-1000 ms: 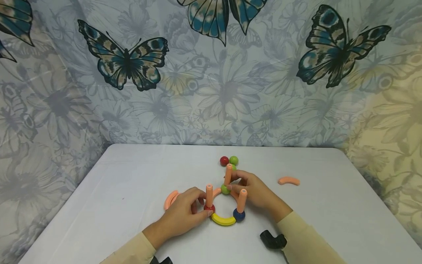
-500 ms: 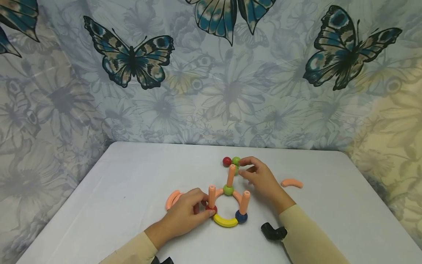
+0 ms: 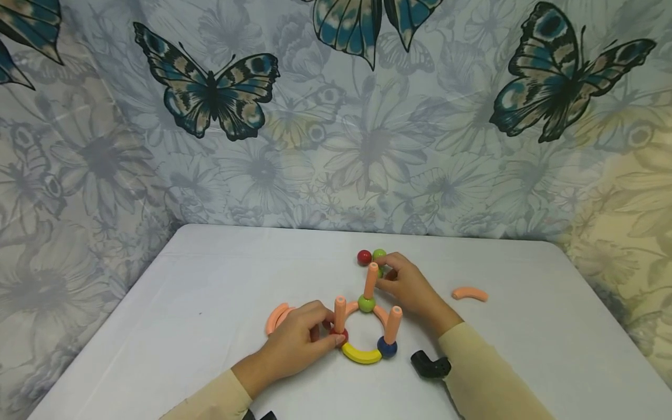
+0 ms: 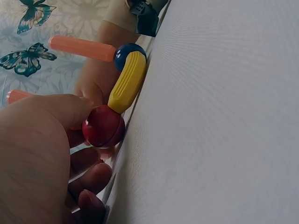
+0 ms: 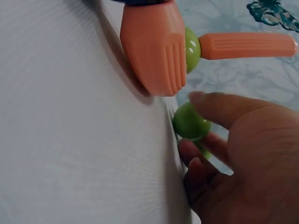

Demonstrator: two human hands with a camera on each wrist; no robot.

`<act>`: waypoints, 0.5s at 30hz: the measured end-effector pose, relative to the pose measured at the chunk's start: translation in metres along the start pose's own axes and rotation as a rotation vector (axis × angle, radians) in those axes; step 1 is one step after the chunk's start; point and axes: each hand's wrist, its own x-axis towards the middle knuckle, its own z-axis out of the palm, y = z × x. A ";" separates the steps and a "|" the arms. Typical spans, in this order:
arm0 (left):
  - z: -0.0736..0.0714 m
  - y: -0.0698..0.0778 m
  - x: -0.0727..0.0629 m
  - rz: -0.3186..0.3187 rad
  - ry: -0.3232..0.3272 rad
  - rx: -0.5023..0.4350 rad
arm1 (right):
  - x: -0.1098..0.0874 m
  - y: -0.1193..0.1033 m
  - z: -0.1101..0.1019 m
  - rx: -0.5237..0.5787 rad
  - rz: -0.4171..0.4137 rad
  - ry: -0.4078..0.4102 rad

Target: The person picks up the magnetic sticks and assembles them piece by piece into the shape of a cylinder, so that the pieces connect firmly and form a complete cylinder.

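Note:
A ring of balls and curved pieces lies on the white table, with a yellow curved piece [image 3: 362,354] at its front. Upright orange sticks [image 3: 393,325] stand on its red ball [image 4: 103,126], blue ball [image 3: 387,348] and joined green ball [image 3: 366,304]. My left hand [image 3: 296,338] pinches the red ball between thumb and fingers at the ring's left side. Behind the ring, my right hand [image 3: 412,290] holds a loose green ball [image 5: 190,122], thumb on one side and fingers curled on the other. That ball is mostly hidden in the head view.
Past the right fingertips sit a loose red ball [image 3: 364,257] and another green ball [image 3: 379,254]. Orange curved pieces [image 3: 276,318] lie left of the ring, partly behind the left hand. One more orange curved piece [image 3: 469,293] lies at the right. A patterned butterfly cloth [image 3: 315,175] hangs behind the table.
My right hand has left the ring's green ball and stick, moved back to the loose balls and closed its fingers on a green one. The left hand stays on the red ball.

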 end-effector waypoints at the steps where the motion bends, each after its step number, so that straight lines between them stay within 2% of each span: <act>1: 0.000 0.000 0.000 -0.001 -0.005 -0.002 | 0.000 0.000 0.001 -0.012 -0.007 0.001; 7: -0.001 0.000 0.000 -0.026 -0.036 0.002 | -0.004 -0.002 0.002 -0.011 0.036 0.022; 11: -0.001 0.000 0.000 -0.033 -0.028 0.006 | -0.009 -0.008 -0.004 0.067 0.079 0.030; 15: -0.001 0.001 0.000 -0.026 -0.022 0.000 | -0.014 -0.020 -0.013 0.148 0.056 0.047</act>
